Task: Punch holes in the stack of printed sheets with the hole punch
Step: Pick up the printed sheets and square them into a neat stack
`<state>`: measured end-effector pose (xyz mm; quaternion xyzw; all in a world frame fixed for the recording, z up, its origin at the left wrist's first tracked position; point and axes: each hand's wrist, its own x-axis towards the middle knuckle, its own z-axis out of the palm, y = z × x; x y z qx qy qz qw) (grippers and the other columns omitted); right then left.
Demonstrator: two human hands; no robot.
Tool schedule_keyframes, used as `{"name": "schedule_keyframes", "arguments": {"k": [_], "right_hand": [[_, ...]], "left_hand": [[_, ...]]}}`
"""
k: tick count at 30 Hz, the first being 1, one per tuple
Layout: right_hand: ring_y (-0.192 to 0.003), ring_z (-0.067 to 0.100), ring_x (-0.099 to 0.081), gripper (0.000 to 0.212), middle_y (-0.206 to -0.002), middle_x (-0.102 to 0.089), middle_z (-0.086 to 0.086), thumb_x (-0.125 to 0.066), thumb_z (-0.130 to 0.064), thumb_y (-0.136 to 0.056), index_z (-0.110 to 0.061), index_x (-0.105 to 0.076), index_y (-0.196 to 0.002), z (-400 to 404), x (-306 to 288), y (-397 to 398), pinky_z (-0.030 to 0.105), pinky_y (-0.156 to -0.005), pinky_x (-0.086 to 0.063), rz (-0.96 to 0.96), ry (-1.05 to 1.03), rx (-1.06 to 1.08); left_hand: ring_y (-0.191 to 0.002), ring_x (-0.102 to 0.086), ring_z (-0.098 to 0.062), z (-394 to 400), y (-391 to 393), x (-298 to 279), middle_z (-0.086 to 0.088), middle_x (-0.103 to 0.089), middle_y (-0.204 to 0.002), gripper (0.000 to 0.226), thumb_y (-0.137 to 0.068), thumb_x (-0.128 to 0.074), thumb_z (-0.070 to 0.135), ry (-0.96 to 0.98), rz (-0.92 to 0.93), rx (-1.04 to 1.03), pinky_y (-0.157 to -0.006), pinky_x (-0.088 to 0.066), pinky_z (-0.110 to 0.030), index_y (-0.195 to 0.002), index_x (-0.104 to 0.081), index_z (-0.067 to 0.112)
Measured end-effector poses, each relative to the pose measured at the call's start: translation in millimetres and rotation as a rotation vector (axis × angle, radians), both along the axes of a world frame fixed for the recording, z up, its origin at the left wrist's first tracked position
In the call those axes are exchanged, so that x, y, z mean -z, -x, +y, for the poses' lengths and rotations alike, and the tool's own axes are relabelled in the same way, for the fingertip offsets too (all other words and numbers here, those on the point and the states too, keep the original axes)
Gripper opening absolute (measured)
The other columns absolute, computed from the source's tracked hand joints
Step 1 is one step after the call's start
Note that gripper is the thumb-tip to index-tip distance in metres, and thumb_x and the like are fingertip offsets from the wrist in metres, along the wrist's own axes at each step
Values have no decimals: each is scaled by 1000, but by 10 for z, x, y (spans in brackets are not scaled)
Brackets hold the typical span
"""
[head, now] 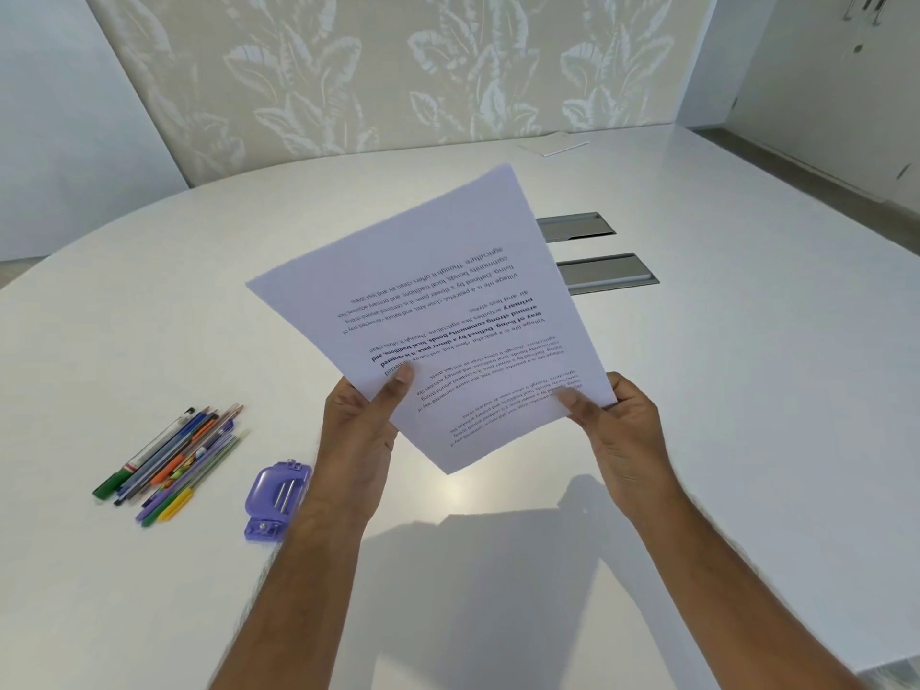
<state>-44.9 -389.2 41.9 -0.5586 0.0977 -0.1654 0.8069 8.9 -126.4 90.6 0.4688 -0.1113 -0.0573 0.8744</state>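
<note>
The stack of printed sheets (438, 301) is held up above the white table (722, 390), tilted, its text upside down to me. My left hand (358, 435) grips its near left edge with the thumb on top. The near right corner is pinched by my right hand (622, 435). A purple hole punch (276, 498) lies on the table to the left of my left forearm, partly hidden behind it, and neither hand touches it.
A bunch of several pens and markers (172, 458) lies left of the punch. Two grey cable hatches (605, 273) are set in the table behind the sheets. A white booklet (555, 142) lies at the far edge by the patterned wall.
</note>
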Motion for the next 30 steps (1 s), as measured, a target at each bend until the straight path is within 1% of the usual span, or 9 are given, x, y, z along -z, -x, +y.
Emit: {"name": "schedule_keyframes", "arguments": {"k": [4, 9, 11, 14, 17, 20, 22, 24, 30], "right_hand": [[-118, 23, -75, 52, -130, -77, 10, -98, -19, -70, -19, -81, -119, 98, -16, -10, 29, -97, -59, -102, -235, -147], [-129, 26, -68, 42, -141, -71, 11, -76, -4, -90, -20, -76, -129, 148, -17, -19, 32, -101, -57, -129, -260, -226], [-128, 27, -69, 41, -140, -72, 12, -77, -7, -90, -21, -76, -129, 122, -32, -38, 35, -101, -58, -118, -213, -187], [-123, 25, -72, 46, -134, -76, 8, -89, -24, -82, -24, -78, -126, 40, -84, -55, 34, -98, -59, -105, -100, -111], [-120, 22, -73, 51, -130, -78, 6, -92, -36, -78, -23, -78, -125, -95, -100, -41, 30, -97, -59, -94, 13, -47], [-117, 19, -75, 38, -124, -80, 2, -88, -32, -86, -22, -79, -122, -242, -95, -19, 22, -91, -59, -75, 140, 18], [-114, 18, -77, 33, -121, -81, 2, -85, -29, -88, -22, -80, -119, -329, -88, -6, 21, -89, -58, -59, 197, 35], [-111, 17, -77, 27, -118, -82, 2, -85, -23, -90, -21, -80, -116, -387, -93, 5, 21, -88, -58, -55, 231, 39], [-105, 19, -79, 34, -115, -83, 4, -85, -20, -85, -10, -77, -116, -503, -160, 18, 21, -83, -60, -30, 229, 31]], "left_hand": [[-130, -67, -20, -34, 6, 107, -5, -69, -143, 42, -97, -73, 16, 87, 15, 52, -99, -57, -30, -138, -68, 23], [-134, -64, -23, -83, 39, 212, -7, -65, -148, 48, -98, -73, 15, 113, 24, 43, -101, -56, -33, -144, -63, 22], [-133, -64, -24, -70, 28, 238, -8, -65, -147, 49, -98, -72, 10, 105, 34, 19, -101, -57, -35, -145, -61, 20], [-129, -68, -25, -9, -14, 247, -9, -68, -144, 52, -96, -71, 1, 116, 64, -75, -97, -59, -32, -145, -61, 14], [-126, -69, -25, 111, -74, 240, -10, -70, -140, 44, -95, -70, -2, 119, 70, -186, -100, -59, -34, -136, -69, 15], [-110, -73, -26, 276, -116, 237, -9, -78, -120, 24, -88, -79, 5, 3, 94, -275, -94, -61, -33, -109, -80, 17], [-94, -73, -23, 364, -112, 249, -10, -80, -109, 25, -77, -92, 15, -154, 84, -344, -83, -62, -28, -98, -78, 17], [-87, -75, -19, 420, -98, 287, -12, -82, -109, 32, -72, -94, 26, -294, 45, -366, -80, -62, -26, -98, -78, 15], [-90, -80, -19, 411, -76, 302, -6, -84, -101, 21, -80, -88, 21, -466, -50, -264, -77, -63, -24, -98, -79, 15]]}}
